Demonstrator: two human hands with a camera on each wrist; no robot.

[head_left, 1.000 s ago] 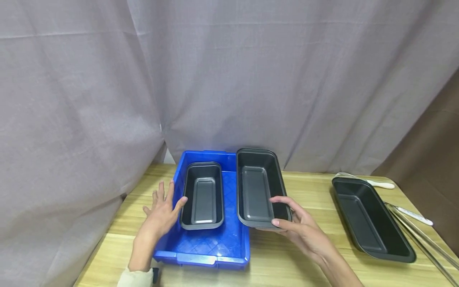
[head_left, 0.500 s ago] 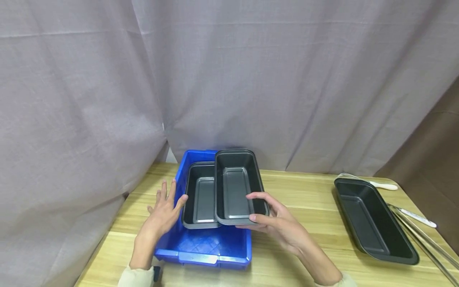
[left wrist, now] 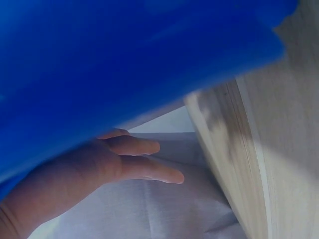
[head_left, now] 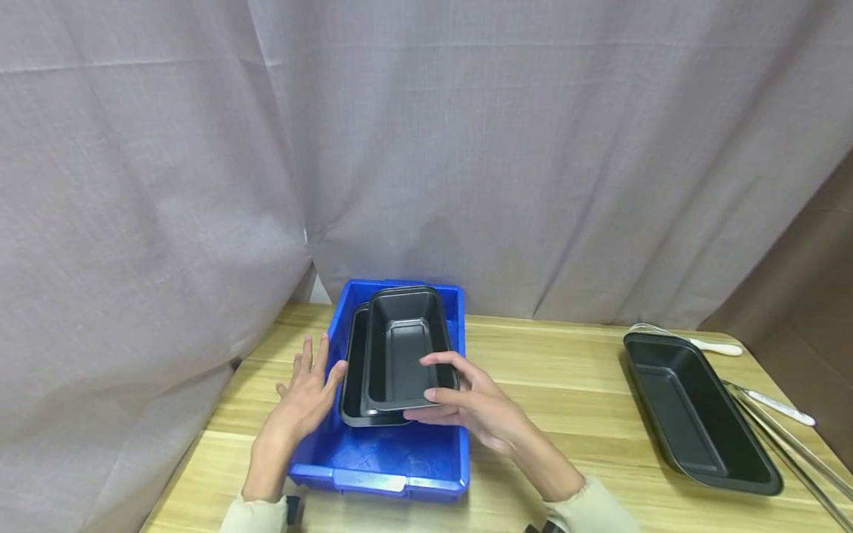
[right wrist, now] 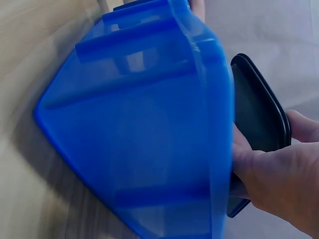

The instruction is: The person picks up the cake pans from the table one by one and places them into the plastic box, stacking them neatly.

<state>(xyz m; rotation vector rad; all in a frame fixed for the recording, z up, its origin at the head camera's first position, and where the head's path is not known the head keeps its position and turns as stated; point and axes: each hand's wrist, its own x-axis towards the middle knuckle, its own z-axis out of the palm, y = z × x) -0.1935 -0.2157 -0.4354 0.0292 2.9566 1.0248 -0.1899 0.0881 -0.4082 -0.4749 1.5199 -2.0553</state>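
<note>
In the head view my right hand (head_left: pixel 483 411) pinches the near right corner of a dark loaf pan (head_left: pixel 406 348), thumb inside its rim. That pan is above a second dark loaf pan (head_left: pixel 355 370), overlapping it and covering most of it. The lower pan sits inside a blue plastic bin (head_left: pixel 373 481), toward its left side. My left hand (head_left: pixel 300 403) rests at the bin's left wall, fingers straight and spread. The left wrist view has the left hand (left wrist: pixel 84 169) against the bin wall (left wrist: pixel 99 74). Beyond the bin (right wrist: pixel 139 109), the right wrist view catches the held pan (right wrist: pixel 251 109).
A third, larger loaf pan (head_left: pixel 693 414) lies on the wooden table (head_left: pixel 553 370) at the right. Around it are a whisk with a white handle (head_left: pixel 716 346), a second pale handle (head_left: pixel 780 406) and long metal pieces (head_left: pixel 800 451). A grey curtain (head_left: pixel 426 148) hangs behind.
My right hand has carried its loaf pan leftward from the bin's right edge to over the pan inside, and lower. The left hand has stayed at the bin's left wall.
</note>
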